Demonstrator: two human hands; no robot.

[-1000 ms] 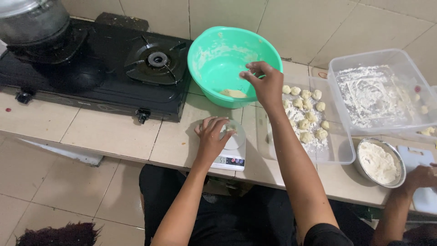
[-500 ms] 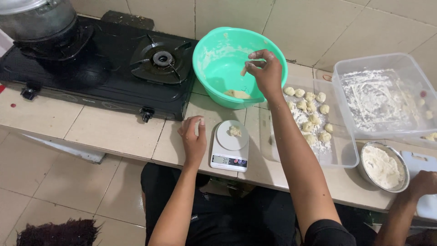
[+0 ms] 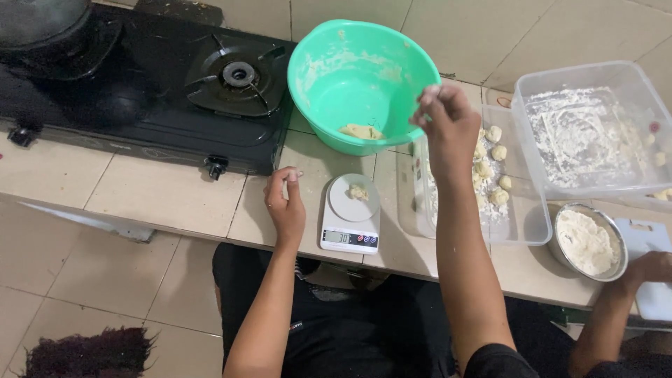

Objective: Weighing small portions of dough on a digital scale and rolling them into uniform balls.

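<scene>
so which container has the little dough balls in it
The shallow clear tray just below the right hand, beside the scale. The green bowl holds one lump; the deeper clear tub holds mostly flour.

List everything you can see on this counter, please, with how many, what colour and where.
Bowl: one, green, behind the scale, dough lump inside.
Scale: one, white, counter front, small dough piece on its plate.
Gas stove: one, black, left.
Clear tray: one, right of the scale, holding several pale dough balls.
Clear tub: one, far right, floured inside.
Metal bowl: one, front right, white flour in it.
Another person's hand: one, right edge.
Left hand: resting on the counter beside the scale.
Right hand: raised at the bowl's rim, fingers pinched.
</scene>
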